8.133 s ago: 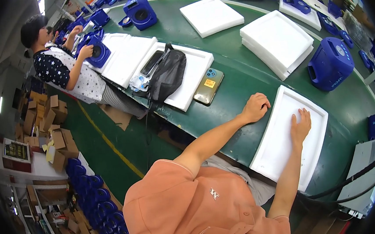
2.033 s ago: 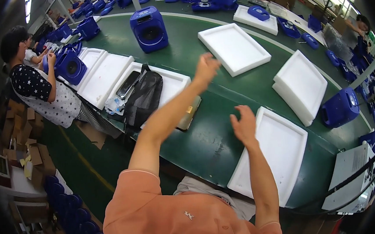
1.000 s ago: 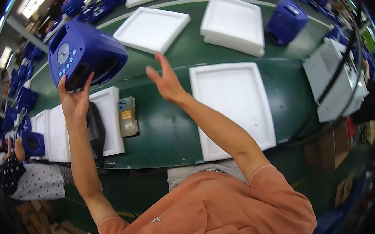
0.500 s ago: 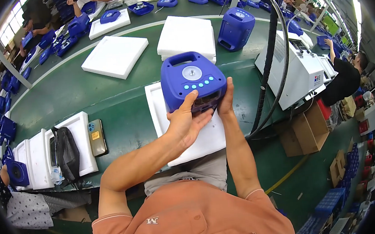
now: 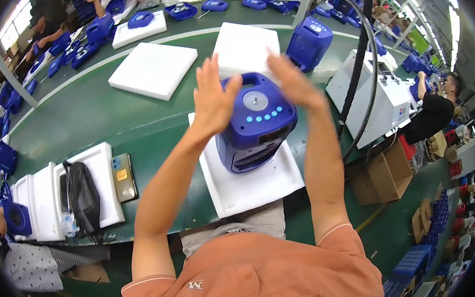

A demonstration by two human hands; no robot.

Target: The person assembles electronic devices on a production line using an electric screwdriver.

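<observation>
A blue portable speaker (image 5: pixel 260 116) with a carrying handle, a round pale disc on top and a row of light-blue buttons stands upright on a white foam tray (image 5: pixel 233 196) right in front of me. My left hand (image 5: pixel 215 97) is at the speaker's upper left side, fingers stretched out and holding nothing. On the other side, my right hand (image 5: pixel 295 82) is raised by the speaker's upper right corner, blurred by motion, its fingers extended with nothing seen in them. Beyond the speaker lies a white foam block (image 5: pixel 246 44), partly hidden by my hands.
A second blue speaker (image 5: pixel 310 43) stands at the far right beside a hanging black cable (image 5: pixel 356 66) and a white machine (image 5: pixel 370 101). Another foam slab (image 5: pixel 153 70) lies far left. A phone (image 5: pixel 123 177) and a black mesh pouch (image 5: pixel 84 194) are at left. Co-workers sit around.
Both hands have let go of the speaker and moved up and away, spreading apart. The speaker has shifted slightly right and down and now stands on the foam tray, its front face showing.
</observation>
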